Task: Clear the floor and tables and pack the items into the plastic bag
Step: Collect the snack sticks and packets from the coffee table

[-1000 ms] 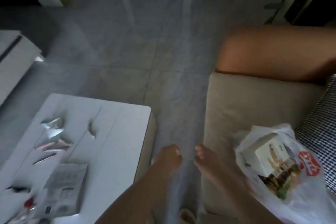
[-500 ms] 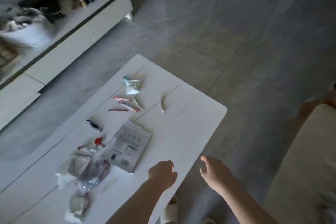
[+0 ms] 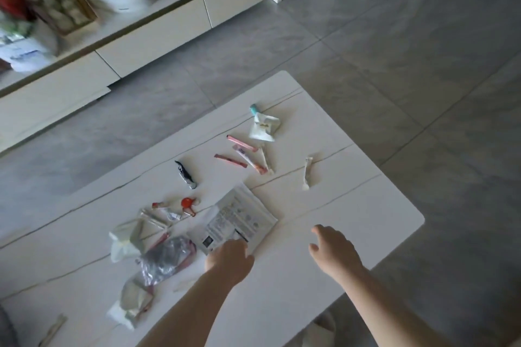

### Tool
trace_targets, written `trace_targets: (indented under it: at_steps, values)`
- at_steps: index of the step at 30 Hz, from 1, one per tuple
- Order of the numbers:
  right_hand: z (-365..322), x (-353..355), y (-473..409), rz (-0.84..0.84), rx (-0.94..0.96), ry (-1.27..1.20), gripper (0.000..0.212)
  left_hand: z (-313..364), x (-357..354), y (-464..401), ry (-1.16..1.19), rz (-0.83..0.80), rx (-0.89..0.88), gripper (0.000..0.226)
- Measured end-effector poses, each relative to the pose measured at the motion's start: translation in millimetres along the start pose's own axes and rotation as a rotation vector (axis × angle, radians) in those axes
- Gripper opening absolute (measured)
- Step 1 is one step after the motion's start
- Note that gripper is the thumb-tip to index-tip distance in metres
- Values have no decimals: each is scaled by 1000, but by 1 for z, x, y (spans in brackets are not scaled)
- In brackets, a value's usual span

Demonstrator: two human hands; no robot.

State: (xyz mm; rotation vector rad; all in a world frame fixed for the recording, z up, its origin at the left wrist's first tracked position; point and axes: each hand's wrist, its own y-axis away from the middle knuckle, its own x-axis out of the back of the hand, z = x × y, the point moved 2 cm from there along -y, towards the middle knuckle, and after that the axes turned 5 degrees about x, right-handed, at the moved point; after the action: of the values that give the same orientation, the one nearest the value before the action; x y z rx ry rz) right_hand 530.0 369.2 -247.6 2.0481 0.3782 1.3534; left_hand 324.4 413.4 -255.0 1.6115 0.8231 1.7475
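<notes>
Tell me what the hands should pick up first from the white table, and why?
Probably the flat printed packet. The left hand is already at its near edge, closer to it than to any other litter, while the right hand hovers open over bare table. Pinching that edge and lifting seems the shortest move.

Soft, dim daylight around me; the white surface (image 3: 324, 276) is brightest, without harsh glare. My arms cast only faint shadows. The shelf (image 3: 174, 5) at upper left is smeared with blur, and edges bend
</notes>
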Motion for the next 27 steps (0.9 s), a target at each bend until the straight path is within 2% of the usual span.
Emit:
trace_targets:
  at_steps: [9,16,19,23,27]
  values:
    - [9,27,-122,3,-23,39,40,35,24,-83,148,64,16,38]
    - [9,19,-204,81,-152,-20,45,58,32,-153,187,107,56,33]
    - [14,11,-228,145,-175,93,61,59,35,-176,170,137,69,30]
    - [23,2,-245,189,-139,188,69,53,40,-201,146,177,108,31]
    - [22,2,-253,189,-155,121,61,43,50,-215,156,231,152,31]
